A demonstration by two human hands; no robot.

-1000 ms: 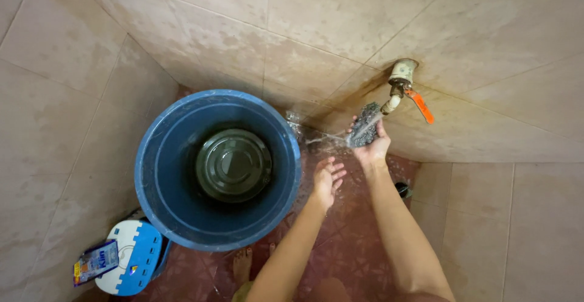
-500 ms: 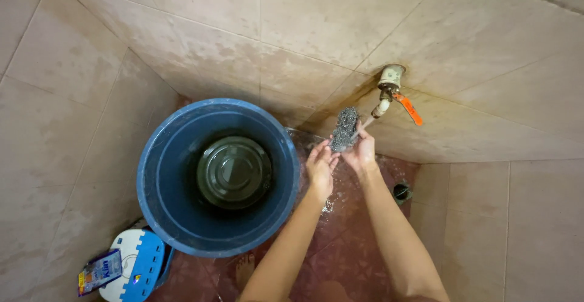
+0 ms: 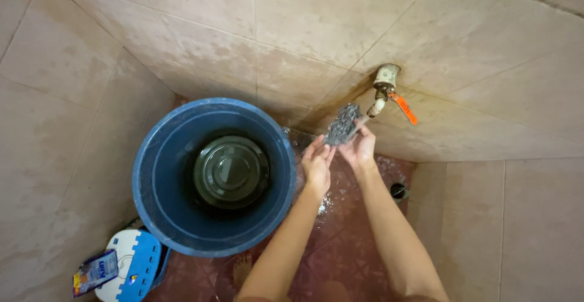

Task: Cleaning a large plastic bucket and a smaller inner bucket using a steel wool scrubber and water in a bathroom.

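Observation:
My right hand [image 3: 360, 148] holds a grey metal scouring pad [image 3: 342, 124] under water running from a wall tap [image 3: 382, 86] with an orange lever [image 3: 403, 108]. My left hand [image 3: 317, 163] is raised beside it, fingertips touching the pad's lower edge. Both hands are just right of a big blue bucket [image 3: 159, 187].
The blue bucket holds a dark round lid or pan [image 3: 231, 172] at its bottom. A blue and white stool [image 3: 135, 263] with a soap packet [image 3: 95, 271] stands at the lower left. A floor drain [image 3: 398, 190] lies by the right wall. My bare foot [image 3: 242, 267] is on the wet red floor.
My left hand rose from below and came up against the pad. My right hand shifted the pad slightly left, away from the tap's mouth.

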